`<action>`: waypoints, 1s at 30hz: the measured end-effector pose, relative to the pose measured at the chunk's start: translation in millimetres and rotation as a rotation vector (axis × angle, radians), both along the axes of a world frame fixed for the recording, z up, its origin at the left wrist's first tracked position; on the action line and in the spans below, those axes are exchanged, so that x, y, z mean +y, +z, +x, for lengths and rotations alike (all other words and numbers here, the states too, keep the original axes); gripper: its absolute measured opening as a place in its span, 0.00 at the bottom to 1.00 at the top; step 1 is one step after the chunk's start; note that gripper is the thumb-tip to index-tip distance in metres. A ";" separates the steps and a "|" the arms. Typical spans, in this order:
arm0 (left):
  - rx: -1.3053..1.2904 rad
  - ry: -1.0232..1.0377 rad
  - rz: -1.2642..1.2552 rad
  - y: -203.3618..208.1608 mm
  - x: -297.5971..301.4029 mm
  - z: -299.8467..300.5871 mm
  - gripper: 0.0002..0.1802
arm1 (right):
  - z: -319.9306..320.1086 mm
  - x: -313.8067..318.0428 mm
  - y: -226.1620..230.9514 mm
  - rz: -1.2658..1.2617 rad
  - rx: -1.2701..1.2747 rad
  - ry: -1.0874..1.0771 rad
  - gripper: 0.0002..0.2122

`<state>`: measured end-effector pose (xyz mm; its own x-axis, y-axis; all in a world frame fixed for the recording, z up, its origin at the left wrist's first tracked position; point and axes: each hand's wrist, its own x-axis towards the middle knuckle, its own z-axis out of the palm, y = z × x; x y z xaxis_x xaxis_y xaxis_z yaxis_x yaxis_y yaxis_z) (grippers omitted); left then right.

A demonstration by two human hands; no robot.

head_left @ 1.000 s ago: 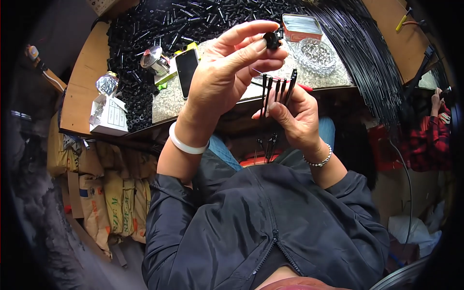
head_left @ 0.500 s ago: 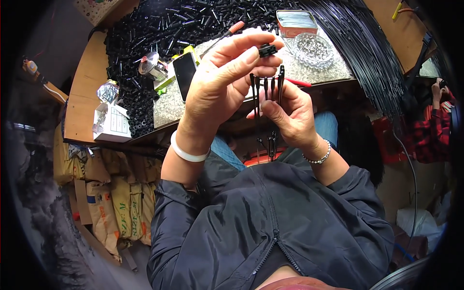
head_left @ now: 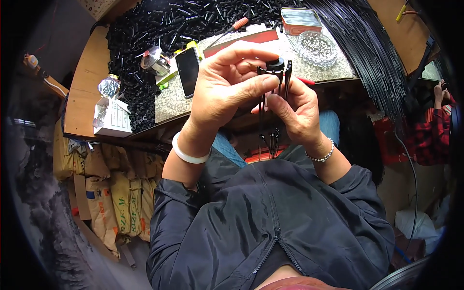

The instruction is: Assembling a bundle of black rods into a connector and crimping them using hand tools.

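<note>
Over the table's near edge, my left hand (head_left: 217, 89) pinches a small round black plastic hub (head_left: 274, 63) between thumb and fingers. Thin black metal ribs (head_left: 261, 99), like umbrella ribs, hang around and below the hub. My right hand (head_left: 298, 113) closes on several of these ribs just under the hub, thumb toward me. The ribs' jointed lower ends (head_left: 273, 137) dangle above my lap. Fingers hide where the ribs meet the hub, so I cannot tell which are attached.
Black plastic tube parts (head_left: 164, 19) heap across the table. A phone (head_left: 188, 72), jar (head_left: 153, 59), screwdriver (head_left: 239, 23), tin of thin wires (head_left: 300, 25) and glass dish (head_left: 316, 50) lie around. Long black rods (head_left: 362, 53) overhang at right, near another person's plaid sleeve (head_left: 431, 137).
My left hand has lowered the hub onto the rib tops, and its thumb now presses in beside them. Both hands have shifted slightly right.
</note>
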<state>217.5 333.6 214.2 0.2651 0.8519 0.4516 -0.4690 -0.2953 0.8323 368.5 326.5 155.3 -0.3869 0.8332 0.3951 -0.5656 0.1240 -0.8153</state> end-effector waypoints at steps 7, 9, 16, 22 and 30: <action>0.141 0.068 0.037 7.8 -6.3 -1.3 0.17 | -1.4 -0.5 0.4 0.013 0.061 0.035 0.08; 0.150 0.103 0.067 8.7 -7.2 0.1 0.16 | -0.4 6.5 -6.4 0.029 0.129 0.103 0.08; 0.111 0.004 0.033 5.1 -7.1 -3.9 0.15 | 7.3 9.2 0.8 -0.174 0.195 0.306 0.10; 0.068 -0.105 -0.148 9.3 -10.8 -4.3 0.15 | 11.1 16.8 -3.8 -0.212 0.113 0.428 0.27; 0.053 -0.150 -0.108 5.9 -4.8 -4.6 0.46 | 4.1 13.5 1.8 -0.277 0.246 0.639 0.14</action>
